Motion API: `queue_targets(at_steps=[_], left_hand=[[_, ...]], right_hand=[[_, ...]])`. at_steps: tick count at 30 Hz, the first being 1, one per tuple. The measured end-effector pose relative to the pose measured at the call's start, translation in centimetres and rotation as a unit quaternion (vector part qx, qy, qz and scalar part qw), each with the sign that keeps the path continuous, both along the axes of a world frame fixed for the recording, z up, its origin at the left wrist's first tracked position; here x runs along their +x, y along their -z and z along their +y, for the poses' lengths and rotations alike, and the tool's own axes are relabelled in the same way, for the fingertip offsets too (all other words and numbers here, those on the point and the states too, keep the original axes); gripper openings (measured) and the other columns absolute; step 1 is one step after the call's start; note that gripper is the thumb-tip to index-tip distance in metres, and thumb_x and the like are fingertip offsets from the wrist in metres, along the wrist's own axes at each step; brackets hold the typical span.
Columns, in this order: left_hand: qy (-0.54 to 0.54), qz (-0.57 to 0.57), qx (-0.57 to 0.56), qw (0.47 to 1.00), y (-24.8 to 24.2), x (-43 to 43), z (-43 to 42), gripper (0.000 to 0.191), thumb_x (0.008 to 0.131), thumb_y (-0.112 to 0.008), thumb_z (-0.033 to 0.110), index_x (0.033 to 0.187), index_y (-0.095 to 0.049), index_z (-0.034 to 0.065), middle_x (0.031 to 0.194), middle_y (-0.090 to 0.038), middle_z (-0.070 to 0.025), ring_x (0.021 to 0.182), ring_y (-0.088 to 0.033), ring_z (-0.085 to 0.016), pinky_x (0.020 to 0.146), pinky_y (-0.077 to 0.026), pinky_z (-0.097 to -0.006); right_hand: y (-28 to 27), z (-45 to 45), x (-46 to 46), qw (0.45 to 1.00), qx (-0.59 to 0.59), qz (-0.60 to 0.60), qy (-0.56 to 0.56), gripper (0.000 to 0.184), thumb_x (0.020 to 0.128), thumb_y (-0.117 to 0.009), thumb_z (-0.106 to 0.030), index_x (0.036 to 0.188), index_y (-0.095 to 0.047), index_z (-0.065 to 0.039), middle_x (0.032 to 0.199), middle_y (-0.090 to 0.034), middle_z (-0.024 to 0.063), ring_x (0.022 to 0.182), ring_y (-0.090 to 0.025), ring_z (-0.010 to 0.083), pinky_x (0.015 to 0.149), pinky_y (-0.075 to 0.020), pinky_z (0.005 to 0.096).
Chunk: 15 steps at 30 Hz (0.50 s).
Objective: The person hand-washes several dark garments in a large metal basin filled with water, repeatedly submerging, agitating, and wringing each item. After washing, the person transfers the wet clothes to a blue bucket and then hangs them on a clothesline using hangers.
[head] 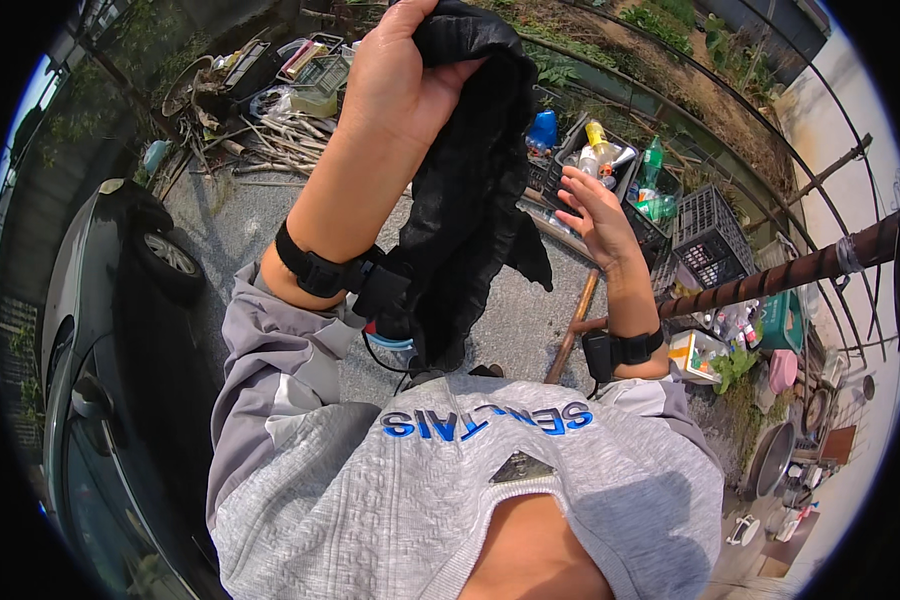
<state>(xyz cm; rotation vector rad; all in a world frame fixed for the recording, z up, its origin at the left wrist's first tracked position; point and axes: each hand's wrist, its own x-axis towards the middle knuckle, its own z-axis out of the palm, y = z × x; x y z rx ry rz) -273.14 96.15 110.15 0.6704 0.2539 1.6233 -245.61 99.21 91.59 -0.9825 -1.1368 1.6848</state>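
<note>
My left hand (409, 75) is raised at the top of the view, its fingers closed on a black cloth garment (469, 180). The garment hangs down past my forearm towards my chest, with a pointed flap sticking out at its lower right. Folds of the cloth hide part of my fingers. My right hand (596, 214) is held up to the right of the garment, fingers apart and holding nothing. Each of my forearms wears a black strap with a small box. Behind the lower end of the cloth, part of a light blue basin (390, 343) shows.
A dark car (97, 375) stands at the left. Sticks (285, 146) and crates lie at the upper left. Crates of bottles (652, 199) stand behind my right hand. A rusty metal pole (780, 279) runs in from the right, near my right forearm.
</note>
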Motion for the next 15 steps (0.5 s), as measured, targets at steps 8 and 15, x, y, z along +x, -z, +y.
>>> queue_targets(at_steps=[8,15], left_hand=[[-0.051,0.109,0.079,0.990,0.1,2.7,0.9,0.016,0.090,-0.066,0.010,0.102,-0.063,0.0004,0.096,-0.070,-0.0094,0.088,-0.069,-0.022,0.083,-0.057,-0.0392],[-0.094,0.224,0.046,0.969,0.1,-0.6,1.6,0.020,0.087,-0.071,0.009,0.103,-0.063,0.0007,0.098,-0.069,-0.0080,0.091,-0.068,-0.021,0.085,-0.055,-0.0397]], right_hand=[[-6.7,-9.2,-0.5,0.938,0.301,-0.166,-0.041,0.069,0.091,-0.069,-0.042,0.140,-0.046,0.000,0.129,-0.059,0.0113,0.118,-0.054,0.0203,0.099,-0.0431,0.0344],[-5.3,-4.4,4.8,0.988,0.077,-0.125,-0.054,0.032,0.093,-0.070,-0.024,0.109,-0.068,0.003,0.096,-0.070,0.0008,0.083,-0.063,0.0071,0.074,-0.0507,0.0233]])
